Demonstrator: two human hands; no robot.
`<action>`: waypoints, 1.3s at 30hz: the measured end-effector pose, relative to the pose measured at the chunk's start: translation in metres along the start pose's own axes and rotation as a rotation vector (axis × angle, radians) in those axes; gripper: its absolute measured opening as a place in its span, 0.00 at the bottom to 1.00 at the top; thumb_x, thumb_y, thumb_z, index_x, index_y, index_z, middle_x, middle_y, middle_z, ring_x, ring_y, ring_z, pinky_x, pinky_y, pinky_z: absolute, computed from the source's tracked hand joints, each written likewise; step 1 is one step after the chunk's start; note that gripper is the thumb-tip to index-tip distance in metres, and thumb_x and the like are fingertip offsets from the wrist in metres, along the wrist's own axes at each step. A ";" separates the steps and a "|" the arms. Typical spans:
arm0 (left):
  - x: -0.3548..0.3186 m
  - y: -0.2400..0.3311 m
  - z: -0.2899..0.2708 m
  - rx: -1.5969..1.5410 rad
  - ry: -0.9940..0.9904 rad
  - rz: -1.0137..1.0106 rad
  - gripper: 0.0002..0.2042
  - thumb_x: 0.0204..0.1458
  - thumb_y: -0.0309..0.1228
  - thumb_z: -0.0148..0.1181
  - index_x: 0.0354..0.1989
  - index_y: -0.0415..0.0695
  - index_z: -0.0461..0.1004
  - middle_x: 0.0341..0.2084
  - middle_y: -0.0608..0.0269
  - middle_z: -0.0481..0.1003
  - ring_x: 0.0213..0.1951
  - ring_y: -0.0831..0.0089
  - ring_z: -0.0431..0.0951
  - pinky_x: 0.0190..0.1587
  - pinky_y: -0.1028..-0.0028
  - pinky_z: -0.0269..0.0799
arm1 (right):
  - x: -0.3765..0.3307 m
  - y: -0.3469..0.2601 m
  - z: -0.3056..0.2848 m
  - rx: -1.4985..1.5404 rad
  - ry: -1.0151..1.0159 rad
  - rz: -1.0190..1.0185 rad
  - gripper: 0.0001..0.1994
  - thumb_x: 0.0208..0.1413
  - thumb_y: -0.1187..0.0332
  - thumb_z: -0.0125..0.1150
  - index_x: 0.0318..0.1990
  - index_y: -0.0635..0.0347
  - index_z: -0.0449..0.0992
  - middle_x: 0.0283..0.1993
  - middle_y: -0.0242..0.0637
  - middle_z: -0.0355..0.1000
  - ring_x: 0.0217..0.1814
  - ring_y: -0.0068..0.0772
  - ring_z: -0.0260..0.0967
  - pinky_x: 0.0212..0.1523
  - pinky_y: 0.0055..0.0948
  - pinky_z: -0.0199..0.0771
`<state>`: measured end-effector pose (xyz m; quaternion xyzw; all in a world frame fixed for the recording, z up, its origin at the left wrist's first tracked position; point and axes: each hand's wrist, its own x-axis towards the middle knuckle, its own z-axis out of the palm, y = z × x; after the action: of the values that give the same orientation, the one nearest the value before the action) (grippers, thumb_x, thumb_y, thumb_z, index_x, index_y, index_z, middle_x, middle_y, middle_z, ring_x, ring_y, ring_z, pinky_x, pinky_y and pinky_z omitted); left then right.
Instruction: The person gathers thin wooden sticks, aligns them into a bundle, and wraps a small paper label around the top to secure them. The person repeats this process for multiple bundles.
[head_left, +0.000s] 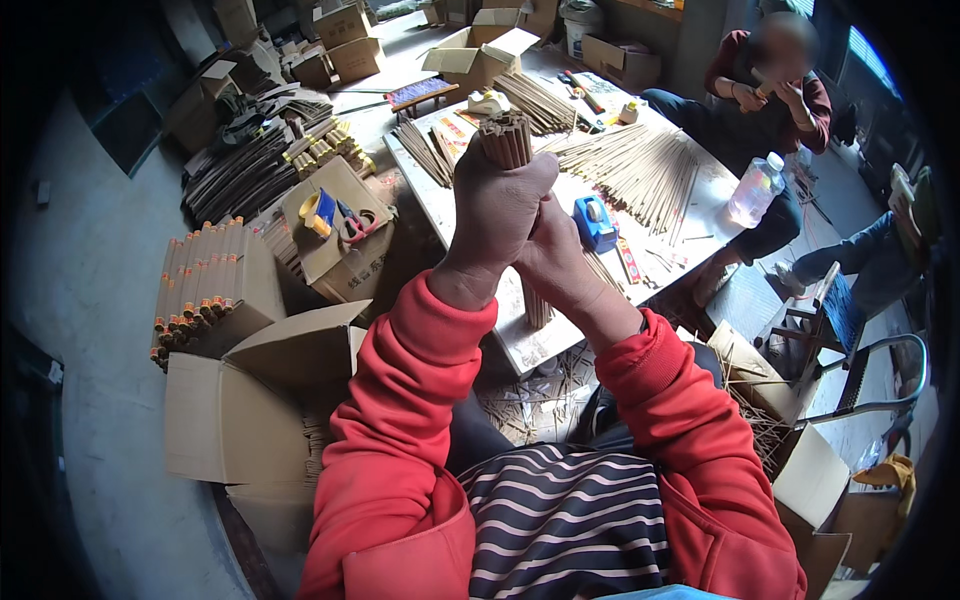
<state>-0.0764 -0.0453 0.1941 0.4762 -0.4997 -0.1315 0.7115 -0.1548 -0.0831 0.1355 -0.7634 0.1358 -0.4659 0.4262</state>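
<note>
Both my hands are wrapped round one upright bundle of thin brown sticks (506, 142), raised above the near part of the white table. My left hand (497, 205) grips the upper part, with the stick ends showing above it. Just below and to the right, my right hand (555, 250) is closed round the same bundle. The lower end of the bundle comes out beneath my hands, near the table's front edge. On the white table (655, 292), loose brown sticks (640, 170) lie fanned out beyond my hands. A blue tape dispenser (597, 222) stands to the right of my right hand.
An open cardboard box (235, 410) stands at my left, beside stacked tied stick bundles (200, 275). Scissors (357, 222) and a tape roll (318, 213) rest on another carton. A clear plastic bottle (757, 190) stands at the table's right. Another person (775, 90) sits beyond.
</note>
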 end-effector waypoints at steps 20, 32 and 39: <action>-0.008 0.008 0.003 -0.130 -0.034 -0.107 0.05 0.45 0.20 0.60 0.24 0.40 0.69 0.17 0.66 0.69 0.17 0.81 0.69 0.23 0.81 0.66 | -0.004 0.022 0.005 0.167 -0.034 -0.002 0.18 0.44 0.71 0.66 0.43 0.61 0.68 0.36 0.37 0.72 0.38 0.29 0.71 0.40 0.26 0.70; -0.045 0.054 0.017 0.340 -0.163 0.448 0.13 0.36 0.27 0.67 0.29 0.42 0.68 0.20 0.61 0.70 0.23 0.65 0.74 0.28 0.72 0.71 | -0.019 -0.010 -0.001 0.134 0.040 -0.322 0.20 0.45 0.69 0.65 0.47 0.63 0.70 0.43 0.40 0.71 0.46 0.34 0.69 0.45 0.30 0.69; -0.056 0.055 0.023 0.530 -0.179 0.665 0.11 0.39 0.25 0.65 0.29 0.40 0.68 0.21 0.59 0.71 0.22 0.66 0.74 0.28 0.73 0.71 | -0.028 -0.011 -0.004 0.158 -0.130 -0.183 0.22 0.45 0.65 0.66 0.48 0.61 0.69 0.46 0.42 0.69 0.48 0.38 0.68 0.47 0.32 0.68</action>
<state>-0.1377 0.0076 0.2071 0.4424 -0.7020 0.1969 0.5222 -0.1753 -0.0618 0.1284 -0.7654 0.0005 -0.4618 0.4483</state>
